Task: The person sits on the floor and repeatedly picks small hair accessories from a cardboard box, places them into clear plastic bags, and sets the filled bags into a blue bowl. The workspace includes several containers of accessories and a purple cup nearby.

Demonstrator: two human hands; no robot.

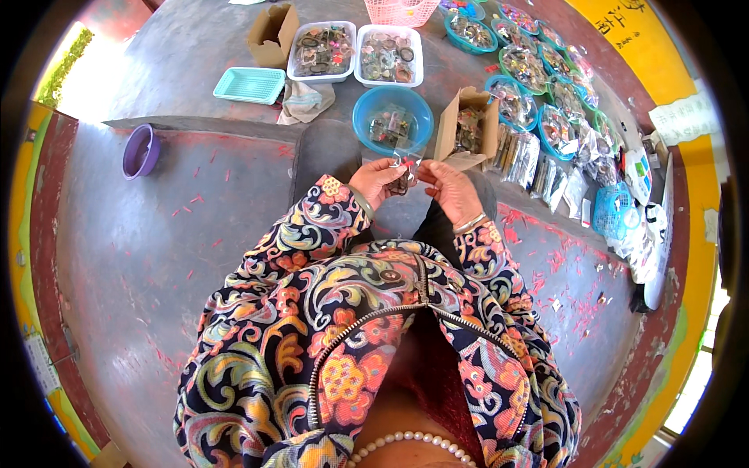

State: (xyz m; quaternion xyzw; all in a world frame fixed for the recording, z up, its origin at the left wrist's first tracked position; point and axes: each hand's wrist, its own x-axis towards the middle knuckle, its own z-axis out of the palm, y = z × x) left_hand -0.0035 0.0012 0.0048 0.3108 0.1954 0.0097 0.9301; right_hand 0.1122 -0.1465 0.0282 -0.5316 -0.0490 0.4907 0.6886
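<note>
In front of my body, my left hand point(376, 179) pinches a small clear plastic bag point(407, 161) with something dark and red in it. The fingers of my right hand point(454, 193) are closed on the bag's right side. Exactly what lies in the bag is too small to tell. Just beyond my hands sits a blue basin point(427, 117) with several small bagged pieces at its bottom. Right of the basin stands an open cardboard box point(446, 134) filled with similar small packets.
Two white bins point(321, 79) of hair-tie-like pieces stand on the raised ledge, near a turquoise tray point(250, 84), a cloth point(306, 101) and a brown box point(273, 35). Several filled baskets point(524, 69) crowd the right. A purple basin point(140, 152) is at left. Red scraps litter the floor.
</note>
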